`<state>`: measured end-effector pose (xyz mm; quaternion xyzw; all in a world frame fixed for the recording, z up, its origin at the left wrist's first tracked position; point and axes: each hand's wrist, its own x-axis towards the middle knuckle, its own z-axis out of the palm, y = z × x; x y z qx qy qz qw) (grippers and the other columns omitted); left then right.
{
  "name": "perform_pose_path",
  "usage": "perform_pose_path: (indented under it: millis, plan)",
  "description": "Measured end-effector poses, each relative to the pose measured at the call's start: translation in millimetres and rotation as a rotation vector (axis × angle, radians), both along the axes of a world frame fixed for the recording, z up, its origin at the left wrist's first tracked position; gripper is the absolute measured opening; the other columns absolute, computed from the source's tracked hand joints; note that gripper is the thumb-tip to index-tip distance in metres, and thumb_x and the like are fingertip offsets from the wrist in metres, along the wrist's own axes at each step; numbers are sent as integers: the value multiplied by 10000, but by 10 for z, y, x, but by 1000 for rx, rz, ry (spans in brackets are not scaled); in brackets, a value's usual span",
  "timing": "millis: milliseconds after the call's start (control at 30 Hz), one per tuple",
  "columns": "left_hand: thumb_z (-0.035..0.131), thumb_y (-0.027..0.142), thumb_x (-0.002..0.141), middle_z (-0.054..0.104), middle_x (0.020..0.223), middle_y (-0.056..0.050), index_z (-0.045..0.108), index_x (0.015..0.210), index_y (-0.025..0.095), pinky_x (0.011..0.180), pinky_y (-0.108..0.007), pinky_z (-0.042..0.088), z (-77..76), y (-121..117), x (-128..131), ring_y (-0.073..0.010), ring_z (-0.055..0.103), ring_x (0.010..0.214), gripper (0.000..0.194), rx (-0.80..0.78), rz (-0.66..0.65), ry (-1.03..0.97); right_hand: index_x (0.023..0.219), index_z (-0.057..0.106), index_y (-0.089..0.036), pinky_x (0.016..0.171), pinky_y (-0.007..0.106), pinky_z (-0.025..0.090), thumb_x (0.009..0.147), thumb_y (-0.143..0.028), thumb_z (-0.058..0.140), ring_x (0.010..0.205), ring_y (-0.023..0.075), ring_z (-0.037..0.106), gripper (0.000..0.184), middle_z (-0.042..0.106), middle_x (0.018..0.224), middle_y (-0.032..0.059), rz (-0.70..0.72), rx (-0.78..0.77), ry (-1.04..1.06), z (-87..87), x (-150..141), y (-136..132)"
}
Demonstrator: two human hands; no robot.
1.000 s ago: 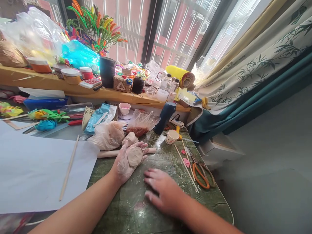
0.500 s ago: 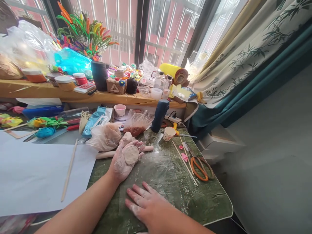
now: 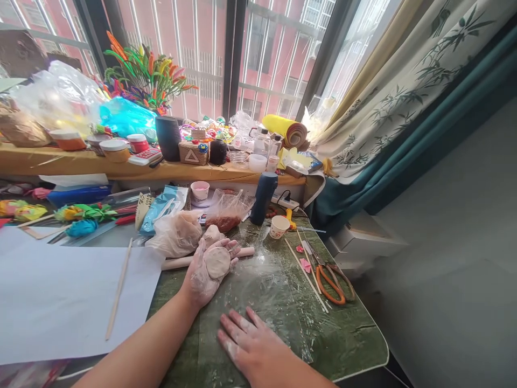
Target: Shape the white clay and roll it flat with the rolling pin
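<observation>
My left hand (image 3: 202,283) is palm up, its fingers dusted with white and stretched out. On that palm rests a flat round disc of pale clay (image 3: 217,262). A larger lump of clay (image 3: 212,235) lies just behind the fingertips, beside a wooden rolling pin (image 3: 177,263) partly hidden by the hand. My right hand (image 3: 250,339) is palm down, fingers spread and whitened, over a clear plastic sheet (image 3: 266,291) on the dark green table (image 3: 347,334). Nothing shows in the right hand.
To the right lie orange-handled scissors (image 3: 331,285) and thin wooden sticks (image 3: 307,277). A paper cup (image 3: 279,227) and a dark blue cylinder (image 3: 264,199) stand behind the sheet. White paper (image 3: 60,296) with another stick (image 3: 119,291) covers the left. Plastic bags (image 3: 175,234) and a crowded sill (image 3: 141,170) are behind.
My right hand has shifted slightly to the right over the plastic sheet. The left hand still bears the clay disc in nearly the same spot. The view has tilted up a little.
</observation>
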<state>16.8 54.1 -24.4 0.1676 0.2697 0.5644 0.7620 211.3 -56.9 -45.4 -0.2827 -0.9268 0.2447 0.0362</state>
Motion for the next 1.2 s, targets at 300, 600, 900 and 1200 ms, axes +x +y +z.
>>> perform_pose_path:
  millis: [300,600,900,1200]
  plan:
    - [469,548,1002,729,1237,-183,719,1139,100,1037,-450,513,-32,-31,15,-345,640,1237,530,125,5,-8,1587,192,10,1266,507,102,982,-590,439,1558,339,57,887,62,1668,207,-551,-32,-152,179,82,518]
    - [539,629,935,696,1306,-168,699,1219,107,1101,-489,468,12,84,-217,-362,596,1285,616,250,129,-89,1590,245,-54,1270,479,37,975,-604,454,1562,282,99,851,170,1665,171,-141,-44,54,264,-447,457]
    - [493,609,967,699,1318,-141,686,1253,133,1063,-441,510,-28,55,-180,-330,586,1308,588,168,71,-111,1577,310,-99,1268,476,74,975,-573,489,1545,281,189,787,281,1645,156,-105,-26,83,223,-348,672]
    - [464,600,980,685,1343,-139,660,1286,125,1055,-442,519,19,33,-206,-339,577,1318,598,142,81,-122,1559,352,-130,1259,507,115,948,-533,574,1532,293,231,766,361,1613,161,-120,23,129,232,-521,592]
